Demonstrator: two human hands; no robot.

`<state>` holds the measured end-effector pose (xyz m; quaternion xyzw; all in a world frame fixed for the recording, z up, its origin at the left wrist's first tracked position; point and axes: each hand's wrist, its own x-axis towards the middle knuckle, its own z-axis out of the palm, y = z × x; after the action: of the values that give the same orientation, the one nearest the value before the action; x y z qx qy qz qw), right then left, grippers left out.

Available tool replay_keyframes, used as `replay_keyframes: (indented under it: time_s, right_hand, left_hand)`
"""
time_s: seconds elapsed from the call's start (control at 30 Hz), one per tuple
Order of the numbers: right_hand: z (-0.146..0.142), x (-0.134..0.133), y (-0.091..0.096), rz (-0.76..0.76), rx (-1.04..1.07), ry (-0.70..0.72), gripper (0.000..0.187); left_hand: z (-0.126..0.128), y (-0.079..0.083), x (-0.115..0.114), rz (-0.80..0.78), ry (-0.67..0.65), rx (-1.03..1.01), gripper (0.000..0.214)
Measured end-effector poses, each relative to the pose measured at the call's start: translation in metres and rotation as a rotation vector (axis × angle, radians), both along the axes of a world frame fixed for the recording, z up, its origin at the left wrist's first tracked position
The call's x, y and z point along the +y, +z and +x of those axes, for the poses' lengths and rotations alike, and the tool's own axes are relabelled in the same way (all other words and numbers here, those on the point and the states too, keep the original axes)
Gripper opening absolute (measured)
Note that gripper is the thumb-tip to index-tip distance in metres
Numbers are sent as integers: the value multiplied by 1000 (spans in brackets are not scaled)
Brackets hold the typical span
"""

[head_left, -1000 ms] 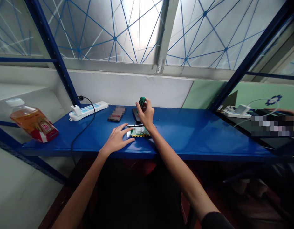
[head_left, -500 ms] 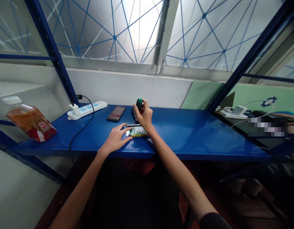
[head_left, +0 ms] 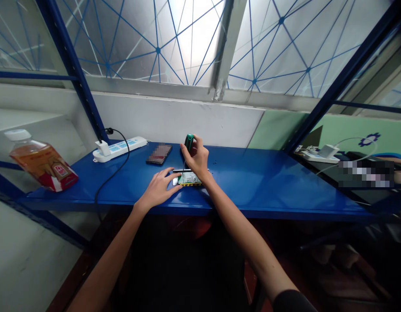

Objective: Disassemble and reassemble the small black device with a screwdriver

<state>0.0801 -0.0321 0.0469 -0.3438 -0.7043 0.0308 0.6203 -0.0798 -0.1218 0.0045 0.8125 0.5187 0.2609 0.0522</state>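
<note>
A small green circuit board [head_left: 188, 178] lies near the front edge of the blue metal shelf [head_left: 259, 182]. My left hand [head_left: 158, 189] rests flat beside it, fingers stretched out and touching the board's left end. My right hand [head_left: 197, 158] is closed round a green-handled screwdriver [head_left: 188, 141], held upright with its thin shaft pointing down onto the board. A dark flat object lies just behind my right hand, mostly hidden.
A phone [head_left: 159, 154] and a white power strip [head_left: 119, 148] with a black cable lie at the back left. A bottle of orange drink [head_left: 40, 162] lies at the left end. Another charger [head_left: 320, 152] sits on the dark surface at right.
The screwdriver and my right hand sit slightly lower and leftward than a second ago. My left hand stays on the board.
</note>
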Motion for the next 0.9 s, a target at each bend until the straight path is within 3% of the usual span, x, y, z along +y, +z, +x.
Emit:
replay_keyframes:
  time_s: [0.23,0.53,0.9]
  right_hand:
    - [1,-3,1,-15,-60,-88,61]
    - [2,-8,4,51,-158,-120,51]
    - [-1,-5,-1,31,-151,-123,53]
  left_hand:
    - [0,1,0,7,-3,-4,45]
    - [-1,-2,1,19,-8,2,45]
    - [-1,-2,1,23,-13,-5,44]
